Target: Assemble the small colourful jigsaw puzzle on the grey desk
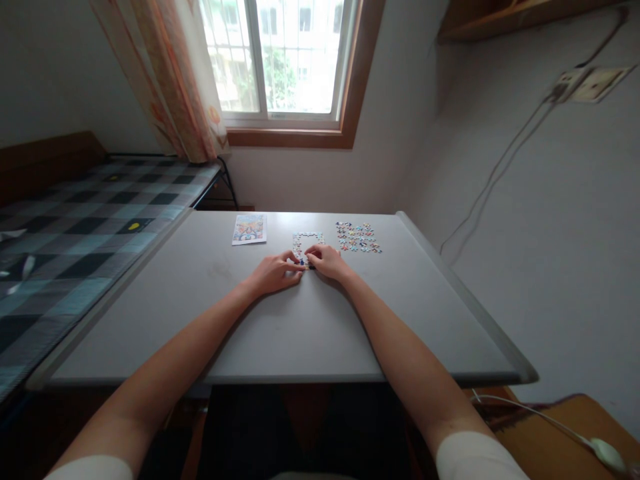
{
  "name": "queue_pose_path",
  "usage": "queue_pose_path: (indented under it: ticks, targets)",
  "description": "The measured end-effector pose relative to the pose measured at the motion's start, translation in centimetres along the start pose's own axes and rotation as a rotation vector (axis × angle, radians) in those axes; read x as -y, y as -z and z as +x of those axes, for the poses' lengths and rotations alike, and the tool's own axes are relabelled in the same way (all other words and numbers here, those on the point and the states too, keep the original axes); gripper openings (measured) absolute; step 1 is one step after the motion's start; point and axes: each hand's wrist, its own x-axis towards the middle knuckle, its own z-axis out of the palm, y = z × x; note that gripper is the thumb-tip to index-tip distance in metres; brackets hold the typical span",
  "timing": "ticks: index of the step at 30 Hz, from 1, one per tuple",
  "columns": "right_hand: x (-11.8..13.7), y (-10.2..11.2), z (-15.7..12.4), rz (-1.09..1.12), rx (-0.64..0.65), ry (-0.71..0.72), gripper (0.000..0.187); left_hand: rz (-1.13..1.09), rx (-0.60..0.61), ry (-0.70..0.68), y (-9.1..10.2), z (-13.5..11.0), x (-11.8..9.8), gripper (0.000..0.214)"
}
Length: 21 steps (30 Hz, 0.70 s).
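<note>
A jigsaw puzzle (309, 235) lies on the table in front of me, its border pieces joined into a rectangular ring around a bare middle. My left hand (278, 272) rests at its lower left corner, fingers apart and fingertips touching the near edge beside a small dark blue patch. On the near right side, my right hand (327, 261) bends down over the border with thumb and fingers pinched together. Whatever sits between those fingertips is hidden. Loose puzzle pieces (356, 237) are spread in rough rows just beyond the right hand, to the right of the ring.
A colourful printed picture sheet (249, 229) lies on the white table (300, 333) at the back left. A bed with a checked cover (100, 213) stands along the left. On the right wall, a cable (493, 183) hangs from a socket (570, 83).
</note>
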Motion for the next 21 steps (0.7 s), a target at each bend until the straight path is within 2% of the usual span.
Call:
queue_pose_path:
  ticks: [9,15,21]
  targets:
    - [-0.3,-0.5,-0.2,-0.048,0.022,0.084,0.016,-0.005,-0.034,-0.014,-0.3,-0.1,0.1,0.026]
    - [-0.6,-0.9,-0.2,-0.088,-0.012,0.134,0.013,0.005,-0.045,-0.032,-0.6,-0.1,0.5,0.026]
    - [-0.7,-1.1,-0.2,-0.046,-0.023,0.152,0.015,0.019,-0.057,-0.044,-0.7,-0.1,0.5,0.026]
